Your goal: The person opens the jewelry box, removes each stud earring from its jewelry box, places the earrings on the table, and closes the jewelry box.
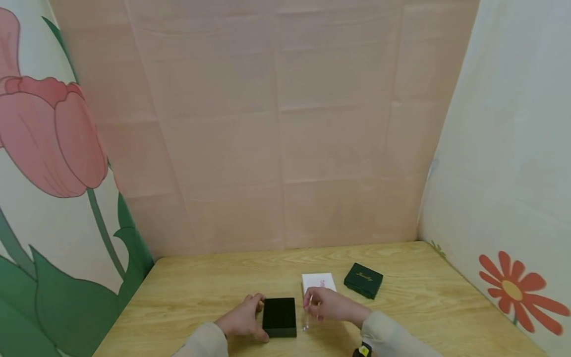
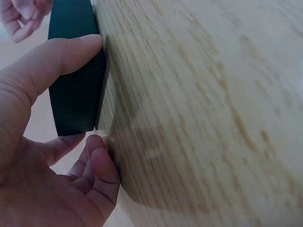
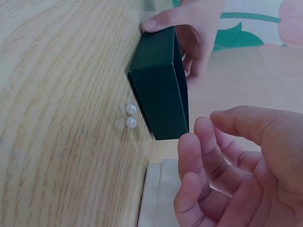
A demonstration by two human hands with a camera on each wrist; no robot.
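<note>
A dark green box (image 1: 279,317), its top side black, sits at the front of the table. My left hand (image 1: 243,317) grips its left side, thumb at the near side (image 2: 78,52) and fingers toward the far side. Beside the box's right side, my right hand (image 1: 327,303) is held over the table with loosely bent fingers. In the right wrist view its thumb tip is close to the index fingertip, and nothing shows between them. Two pearl earrings (image 3: 131,116) lie on the wood next to the box, below the right hand.
A white box (image 1: 317,280) with pink print stands behind my right hand, partly covered by it. Farther right lies a dark green box lid (image 1: 363,280) with gold lettering. A pink cloth (image 1: 276,148) hangs behind the wooden table (image 1: 192,292); flower-printed panels flank it.
</note>
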